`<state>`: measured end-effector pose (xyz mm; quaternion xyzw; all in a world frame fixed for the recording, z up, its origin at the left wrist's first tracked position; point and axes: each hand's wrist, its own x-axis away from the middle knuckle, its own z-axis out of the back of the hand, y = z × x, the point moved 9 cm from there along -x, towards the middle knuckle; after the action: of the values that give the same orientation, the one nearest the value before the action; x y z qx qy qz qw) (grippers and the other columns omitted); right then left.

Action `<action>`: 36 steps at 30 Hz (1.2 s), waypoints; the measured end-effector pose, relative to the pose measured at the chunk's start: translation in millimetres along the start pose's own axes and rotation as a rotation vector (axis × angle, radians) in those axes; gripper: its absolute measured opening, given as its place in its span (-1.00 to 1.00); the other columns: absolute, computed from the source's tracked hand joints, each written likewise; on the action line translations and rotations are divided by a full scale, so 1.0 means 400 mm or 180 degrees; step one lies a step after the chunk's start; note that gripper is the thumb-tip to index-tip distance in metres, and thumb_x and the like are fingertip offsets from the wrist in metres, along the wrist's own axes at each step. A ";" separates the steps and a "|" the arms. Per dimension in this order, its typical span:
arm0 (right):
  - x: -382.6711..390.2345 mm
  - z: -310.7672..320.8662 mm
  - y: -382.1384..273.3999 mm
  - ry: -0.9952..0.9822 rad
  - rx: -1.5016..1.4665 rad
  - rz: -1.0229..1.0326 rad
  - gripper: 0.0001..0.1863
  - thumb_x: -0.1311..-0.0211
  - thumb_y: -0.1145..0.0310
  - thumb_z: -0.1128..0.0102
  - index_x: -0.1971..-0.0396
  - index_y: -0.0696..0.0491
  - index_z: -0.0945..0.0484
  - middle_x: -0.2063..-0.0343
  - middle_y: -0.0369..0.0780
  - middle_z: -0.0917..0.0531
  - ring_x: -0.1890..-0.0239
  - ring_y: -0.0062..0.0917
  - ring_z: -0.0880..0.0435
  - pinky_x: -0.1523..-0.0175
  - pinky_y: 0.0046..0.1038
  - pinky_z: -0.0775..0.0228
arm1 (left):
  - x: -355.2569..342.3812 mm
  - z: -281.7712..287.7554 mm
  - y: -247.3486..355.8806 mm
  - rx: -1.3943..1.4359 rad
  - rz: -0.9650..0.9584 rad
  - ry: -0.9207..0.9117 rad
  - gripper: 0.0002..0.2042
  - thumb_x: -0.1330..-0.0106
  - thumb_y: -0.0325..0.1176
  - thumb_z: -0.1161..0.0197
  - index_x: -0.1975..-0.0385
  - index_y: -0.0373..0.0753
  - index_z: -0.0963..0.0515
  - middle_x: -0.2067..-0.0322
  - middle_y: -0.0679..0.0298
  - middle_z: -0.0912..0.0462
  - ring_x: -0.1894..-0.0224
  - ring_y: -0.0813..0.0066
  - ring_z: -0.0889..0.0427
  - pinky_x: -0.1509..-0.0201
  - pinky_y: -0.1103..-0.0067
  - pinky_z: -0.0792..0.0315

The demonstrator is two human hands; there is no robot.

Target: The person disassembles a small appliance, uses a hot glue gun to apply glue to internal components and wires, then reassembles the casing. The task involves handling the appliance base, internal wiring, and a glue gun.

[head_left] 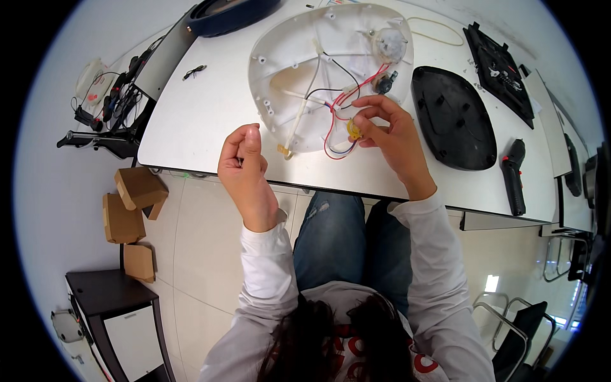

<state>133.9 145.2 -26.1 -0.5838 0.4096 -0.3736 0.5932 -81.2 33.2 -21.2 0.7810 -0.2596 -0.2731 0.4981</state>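
Over your white table (197,121), by the white shell (289,54), your right hand (396,135) pinches a light-looking, perhaps fragile yellow disc (353,129), best held by its rim; your left hand (247,170) curls, contents unclear

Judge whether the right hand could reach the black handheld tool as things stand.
Probably, though the right hand holds a yellow disc; only the low black cover seems to lie toward the black handheld tool.

On the remote table (191,118) I see a casing (350,48), a cover (455,121) right of it, a screwdriver (514,178) farther right.
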 end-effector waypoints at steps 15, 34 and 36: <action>0.070 -0.019 -0.043 -0.0388 -0.0638 0.0323 -0.63 -0.18 0.60 -0.07 -0.03 0.17 -0.45 0.16 -0.23 -0.56 0.15 -0.60 -0.60 0.00 -0.59 -0.47 | 0.003 -0.003 0.009 -0.0107 -0.0354 0.0056 -0.79 -0.26 -0.29 -0.27 0.29 -0.32 -0.56 0.55 0.53 -0.42 0.64 0.82 0.01 0.58 0.73 0.13; -0.016 -0.024 -0.103 0.0221 0.1006 0.1291 -0.86 -0.09 0.48 -0.28 0.32 0.13 -0.59 0.36 -0.27 -0.62 0.37 -0.64 -0.60 0.34 -0.60 -0.52 | 0.019 -0.037 0.041 -0.0535 -0.0750 -0.0143 -0.80 -0.24 -0.33 -0.28 0.27 -0.33 -0.59 0.67 0.58 -0.22 0.60 0.81 -0.04 0.56 0.73 0.10; -0.013 -0.030 -0.106 0.0258 0.0852 0.1333 -0.87 -0.10 0.49 -0.26 0.32 0.13 -0.59 0.36 -0.27 -0.62 0.37 -0.62 -0.60 0.30 -0.61 -0.53 | 0.017 -0.042 0.038 -0.0561 -0.0802 -0.0209 -0.81 -0.23 -0.35 -0.28 0.26 -0.34 -0.59 0.66 0.58 -0.21 0.59 0.80 -0.05 0.56 0.74 0.09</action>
<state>122.5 143.5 16.8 -0.3870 0.4920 -0.3165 0.7127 -67.0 33.8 -2.6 0.7512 -0.1507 -0.3806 0.5178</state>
